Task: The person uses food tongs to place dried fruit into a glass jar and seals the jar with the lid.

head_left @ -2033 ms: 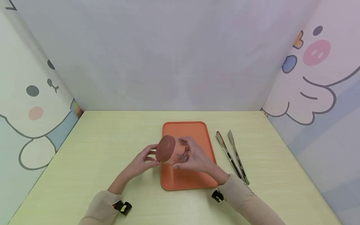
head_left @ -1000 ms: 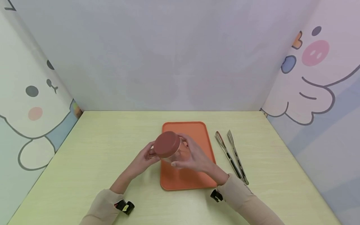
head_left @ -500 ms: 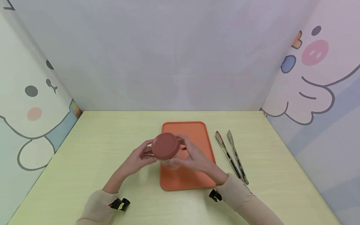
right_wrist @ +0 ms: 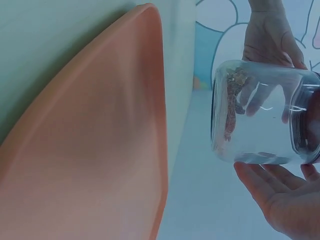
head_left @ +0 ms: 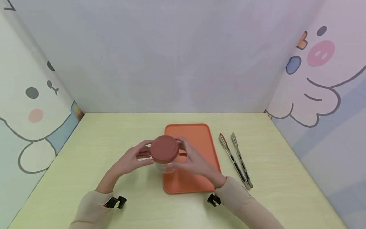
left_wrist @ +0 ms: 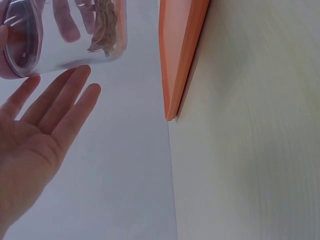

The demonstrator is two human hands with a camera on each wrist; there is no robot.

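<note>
A clear glass jar (head_left: 166, 166) with a red-brown lid (head_left: 164, 149) hangs upright over the left edge of the orange tray (head_left: 200, 133). Brown dried bits lie at its bottom (right_wrist: 231, 107). My right hand (head_left: 194, 162) wraps round the jar's right side and carries it; in the right wrist view its fingers (right_wrist: 280, 200) lie along the glass (right_wrist: 260, 115). My left hand (head_left: 132, 159) is at the lid's left side. In the left wrist view its fingers (left_wrist: 60, 105) are straight, just beside the jar (left_wrist: 75, 35); contact is unclear.
Metal tongs (head_left: 235, 159) lie on the pale wooden table (head_left: 100, 143) right of the tray. The tray's edge shows in the wrist views (left_wrist: 182, 50) (right_wrist: 100, 150). Cartoon-printed walls close in the table at the left, back and right.
The jar has swung from tilted to upright, lid now facing up, and drifted left. The left hand's fingers have spread away from pinching the lid.
</note>
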